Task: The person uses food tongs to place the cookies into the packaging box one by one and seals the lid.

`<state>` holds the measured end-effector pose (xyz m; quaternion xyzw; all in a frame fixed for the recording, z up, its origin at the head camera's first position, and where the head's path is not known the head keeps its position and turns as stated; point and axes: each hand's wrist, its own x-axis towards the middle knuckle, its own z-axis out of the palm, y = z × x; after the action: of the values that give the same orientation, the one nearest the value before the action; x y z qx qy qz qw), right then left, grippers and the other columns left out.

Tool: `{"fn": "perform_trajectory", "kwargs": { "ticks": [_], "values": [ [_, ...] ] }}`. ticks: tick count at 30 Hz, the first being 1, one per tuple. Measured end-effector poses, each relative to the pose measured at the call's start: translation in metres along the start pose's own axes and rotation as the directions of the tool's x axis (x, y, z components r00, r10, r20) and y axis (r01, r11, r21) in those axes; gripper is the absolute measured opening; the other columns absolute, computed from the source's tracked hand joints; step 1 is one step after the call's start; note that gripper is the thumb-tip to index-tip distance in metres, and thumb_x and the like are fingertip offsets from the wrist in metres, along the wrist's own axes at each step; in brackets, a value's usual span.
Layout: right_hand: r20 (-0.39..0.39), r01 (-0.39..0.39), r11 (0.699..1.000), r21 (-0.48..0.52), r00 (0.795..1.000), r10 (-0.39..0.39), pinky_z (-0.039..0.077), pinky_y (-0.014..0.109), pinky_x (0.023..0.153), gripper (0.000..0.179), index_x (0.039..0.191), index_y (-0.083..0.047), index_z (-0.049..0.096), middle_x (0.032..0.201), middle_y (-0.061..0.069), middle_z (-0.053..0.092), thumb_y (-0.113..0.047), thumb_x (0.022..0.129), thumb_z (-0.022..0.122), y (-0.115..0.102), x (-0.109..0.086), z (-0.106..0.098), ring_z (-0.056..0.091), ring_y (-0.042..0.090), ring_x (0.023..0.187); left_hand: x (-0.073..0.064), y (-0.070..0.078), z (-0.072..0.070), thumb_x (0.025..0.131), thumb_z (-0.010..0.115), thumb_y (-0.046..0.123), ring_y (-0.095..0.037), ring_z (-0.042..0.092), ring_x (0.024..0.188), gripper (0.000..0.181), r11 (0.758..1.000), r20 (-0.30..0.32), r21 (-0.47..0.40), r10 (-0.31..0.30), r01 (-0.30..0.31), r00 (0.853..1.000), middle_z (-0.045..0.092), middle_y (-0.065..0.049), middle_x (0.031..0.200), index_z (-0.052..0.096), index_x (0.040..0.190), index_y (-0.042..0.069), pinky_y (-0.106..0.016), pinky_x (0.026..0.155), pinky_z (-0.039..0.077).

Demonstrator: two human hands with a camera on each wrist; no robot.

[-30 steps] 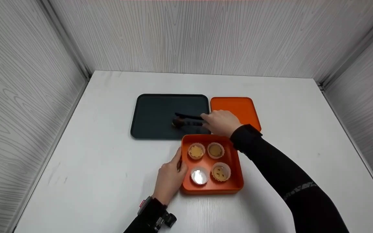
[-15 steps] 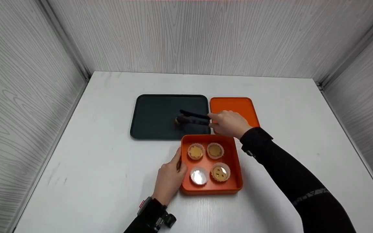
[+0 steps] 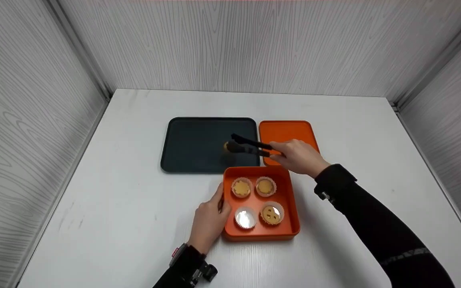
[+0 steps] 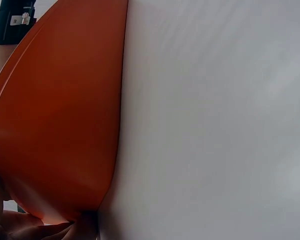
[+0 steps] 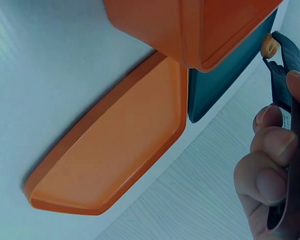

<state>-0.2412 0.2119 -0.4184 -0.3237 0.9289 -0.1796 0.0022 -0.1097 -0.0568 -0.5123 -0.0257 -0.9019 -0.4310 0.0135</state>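
Note:
My right hand [image 3: 300, 156] grips black tongs [image 3: 250, 141] over the dark tray's right side. Between the tong tips is a small brown cookie [image 5: 270, 46], seen best in the right wrist view and mostly hidden in the head view. Nearer to me stands an orange box [image 3: 288, 224], its left wall held by my left hand [image 3: 208, 220]. Inside are pleated paper cups. Three have cookies in them: a flower-shaped cookie [image 3: 241, 187], a roundish cookie [image 3: 265, 186] and a cookie with holes [image 3: 271, 215]. The front-left cup [image 3: 245, 218] shows a bright, bare bottom.
A dark green tray [image 3: 194, 144] lies flat behind the box. To its right is a shallow orange lid [image 3: 286, 130], partly covered by my right hand. White table [image 3: 114, 192] surrounds them, with wood-grain panels [image 3: 230, 48] at the back and sides.
My right hand has moved right and slightly down with the tongs, carrying the cookie across the dark tray. My left hand stays on the box.

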Motion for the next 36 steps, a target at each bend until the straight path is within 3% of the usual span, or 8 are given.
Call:
{"fn": "perform_trajectory", "kwargs": {
  "ticks": [4, 8, 10, 16, 19, 21, 24, 36],
  "values": [
    [-0.021, 0.02, 1.0, 0.019, 1.0, -0.02, 0.043, 0.031, 0.06, 0.028, 0.125, -0.007, 0.069, 0.098, 0.009, 0.076, -0.02, 0.1, 0.067, 0.002, -0.013, -0.004, 0.056, 0.016, 0.065, 0.001, -0.001, 0.0, 0.097, 0.06, 0.02, -0.011, 0.043, 0.059, 0.06, 1.0, -0.004, -0.005, 0.007, -0.007, 1.0, 0.06, -0.004, 0.066, 0.046, 0.155, 0.01, -0.031, 0.061, 0.045],
    [-0.041, 0.041, 0.998, 0.045, 0.998, -0.039, 0.043, 0.029, 0.059, 0.032, 0.127, -0.006, 0.068, 0.095, 0.007, 0.075, -0.018, 0.098, 0.069, 0.001, -0.029, -0.008, 0.054, 0.014, 0.063, 0.001, 0.0, 0.0, 0.097, 0.06, 0.021, -0.011, 0.04, 0.058, 0.06, 1.0, 0.006, -0.008, -0.001, 0.001, 1.0, 0.058, -0.001, 0.065, 0.045, 0.155, 0.012, -0.03, 0.058, 0.041],
    [-0.044, 0.051, 0.996, 0.069, 0.998, -0.048, 0.041, 0.028, 0.057, 0.031, 0.126, -0.006, 0.069, 0.092, 0.005, 0.074, -0.017, 0.097, 0.07, 0.0, -0.039, -0.011, 0.049, 0.013, 0.061, 0.001, 0.0, 0.0, 0.097, 0.06, 0.021, -0.011, 0.041, 0.058, 0.06, 1.0, 0.005, -0.007, 0.0, 0.0, 1.0, 0.063, -0.005, 0.07, 0.045, 0.155, 0.012, -0.03, 0.059, 0.042],
    [-0.031, 0.091, 0.992, 0.087, 0.996, -0.088, 0.032, 0.024, 0.055, 0.02, 0.116, -0.013, 0.068, 0.07, -0.008, 0.05, -0.018, 0.097, 0.071, -0.009, -0.068, -0.019, 0.036, 0.006, 0.058, 0.001, -0.002, 0.001, 0.097, 0.06, 0.019, -0.011, 0.041, 0.058, 0.059, 1.0, -0.016, 0.004, 0.028, -0.028, 0.999, 0.064, -0.008, 0.071, 0.047, 0.154, 0.01, -0.03, 0.058, 0.041],
    [-0.004, 0.094, 0.992, 0.079, 0.996, -0.094, 0.036, 0.023, 0.056, 0.03, 0.126, -0.013, 0.069, 0.075, -0.009, 0.059, -0.019, 0.097, 0.071, -0.012, -0.083, -0.021, 0.04, 0.005, 0.061, 0.001, -0.002, 0.001, 0.097, 0.061, 0.018, -0.011, 0.039, 0.056, 0.06, 1.0, -0.015, 0.007, 0.028, -0.028, 1.0, 0.056, -0.002, 0.064, 0.046, 0.154, 0.01, -0.029, 0.055, 0.038],
    [0.02, 0.095, 0.992, 0.085, 0.995, -0.097, 0.041, 0.023, 0.058, 0.037, 0.133, -0.013, 0.067, 0.09, -0.006, 0.071, -0.02, 0.097, 0.071, -0.014, -0.092, -0.021, 0.047, 0.005, 0.065, 0.001, -0.001, 0.001, 0.097, 0.061, 0.019, -0.011, 0.037, 0.056, 0.06, 1.0, -0.01, 0.007, 0.023, -0.023, 1.0, 0.052, 0.001, 0.062, 0.046, 0.155, 0.01, -0.029, 0.054, 0.036],
    [0.057, 0.1, 0.99, 0.098, 0.993, -0.106, 0.047, 0.024, 0.062, 0.038, 0.134, -0.013, 0.067, 0.108, -0.002, 0.075, -0.021, 0.098, 0.07, -0.015, -0.103, -0.019, 0.055, 0.005, 0.072, 0.001, -0.001, 0.0, 0.097, 0.06, 0.02, -0.011, 0.036, 0.055, 0.061, 1.0, 0.0, 0.008, 0.009, -0.009, 1.0, 0.047, 0.004, 0.061, 0.044, 0.156, 0.012, -0.028, 0.054, 0.035],
    [0.18, 0.121, 0.988, 0.1, 0.974, -0.138, 0.045, 0.021, 0.059, 0.041, 0.135, -0.012, 0.068, 0.102, -0.005, 0.076, -0.019, 0.094, 0.074, -0.021, -0.12, -0.012, 0.051, 0.002, 0.067, 0.0, -0.002, 0.001, 0.097, 0.06, 0.023, -0.01, 0.039, 0.057, 0.062, 1.0, 0.002, 0.016, 0.009, -0.009, 1.0, 0.057, 0.0, 0.064, 0.044, 0.156, 0.012, -0.028, 0.056, 0.038]
  ]
}}
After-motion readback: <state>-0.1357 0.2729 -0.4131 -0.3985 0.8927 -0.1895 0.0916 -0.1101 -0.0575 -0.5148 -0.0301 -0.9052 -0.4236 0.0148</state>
